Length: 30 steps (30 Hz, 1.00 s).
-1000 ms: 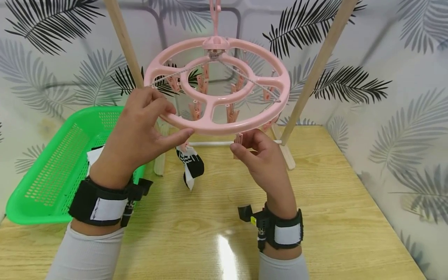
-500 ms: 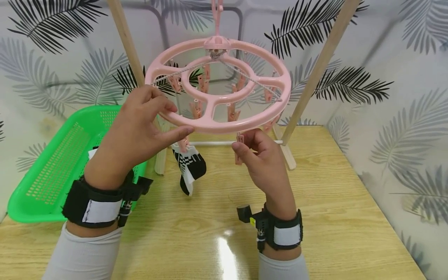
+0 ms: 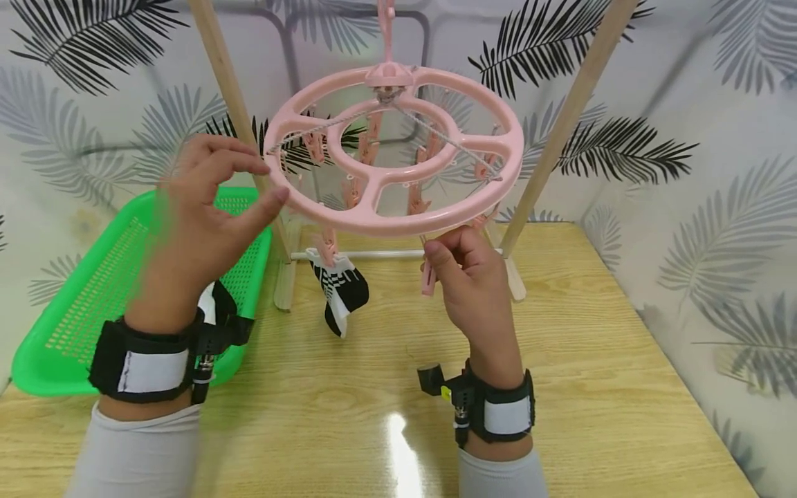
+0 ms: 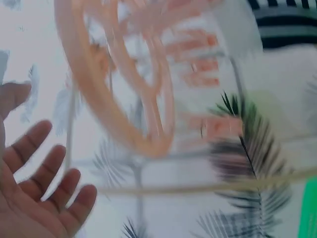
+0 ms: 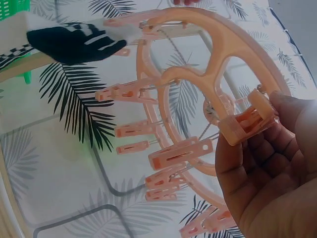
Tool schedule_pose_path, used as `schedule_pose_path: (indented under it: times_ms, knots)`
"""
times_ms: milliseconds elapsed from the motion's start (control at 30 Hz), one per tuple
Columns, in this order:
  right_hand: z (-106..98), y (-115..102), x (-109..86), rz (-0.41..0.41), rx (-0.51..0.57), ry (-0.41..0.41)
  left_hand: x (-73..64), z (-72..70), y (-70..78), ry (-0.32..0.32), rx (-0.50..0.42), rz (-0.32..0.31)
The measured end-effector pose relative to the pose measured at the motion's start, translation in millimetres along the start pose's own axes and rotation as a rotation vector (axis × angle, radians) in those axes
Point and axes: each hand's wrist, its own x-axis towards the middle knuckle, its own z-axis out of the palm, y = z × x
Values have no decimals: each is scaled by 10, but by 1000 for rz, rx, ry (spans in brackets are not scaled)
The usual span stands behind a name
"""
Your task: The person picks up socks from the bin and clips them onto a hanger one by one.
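one pink clothespin, pinched in the right grip below a round hanger's near rim
the hanger is glossy pink, its inner ring joined by spokes, hung above the table; the left grip is spread beside its left rim.

Free room extends over the near part of the pale wood-grain surface, between the grey-sleeved forearms. Beyond it, the round pink plastic hanger bars upward passage except through gaps between its spokes. Beneath it, dangling pink plastic clothespins and a black-and-white fabric sock obstruct reach. Slanting wooden poles flank both sides; a thin white rod crosses low behind; a green perforated plastic basket occupies the left.
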Motion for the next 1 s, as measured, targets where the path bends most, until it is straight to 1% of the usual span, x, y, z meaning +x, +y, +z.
schedule_pose_path:
  times_ms: [33,67,100,167,233,267,300,333,400,433,533,600,633,667,700,733,767,833,867,933,1000]
  knots:
    - [-2,-1,-1,2,3,2,-7,-30,-55,28,7,-59]
    - [-3,-2,-2,5,7,4,-20,-58,-118,46,13,-137]
    - [-4,-1,-3,5,10,5,-33,-87,-189,46,32,-214]
    - [-5,7,-1,1,7,2,-74,-145,-366,-4,54,-367]
    - [-3,13,5,-10,7,-3,-129,-191,-579,-90,70,-519]
    - [0,15,9,-17,9,-8,-168,-209,-694,-140,87,-574]
    - [2,19,12,-26,17,-16,-211,-224,-812,-187,106,-610]
    - [6,25,14,-35,25,-23,-260,-239,-931,-230,124,-633]
    - [15,27,16,-45,43,-37,-374,-262,-1160,-290,184,-655]
    - [21,33,14,-45,47,-43,-435,-279,-1263,-320,224,-659]
    - [36,44,5,-33,35,-45,-620,-364,-1542,-451,355,-659]
    - [43,42,-1,-19,15,-38,-728,-433,-1690,-586,411,-710]
    - [45,41,-2,-12,5,-33,-775,-465,-1758,-648,415,-736]
    - [46,38,-3,-7,1,-30,-820,-489,-1820,-702,402,-780]
    - [46,32,-2,-4,1,-28,-862,-506,-1874,-730,368,-835]
    - [47,29,0,-1,0,-27,-895,-524,-1918,-753,321,-901]
    - [47,28,3,2,1,-27,-926,-535,-1956,-763,273,-969]
    - [48,29,10,3,8,-30,-980,-545,-2019,-749,189,-1081]
    - [48,29,13,4,12,-30,-1005,-543,-2039,-735,160,-1124]
    - [50,32,17,-1,15,-34,-1047,-525,-2072,-702,118,-1176]
    - [52,38,20,-6,18,-38,-1084,-491,-2095,-678,107,-1196]
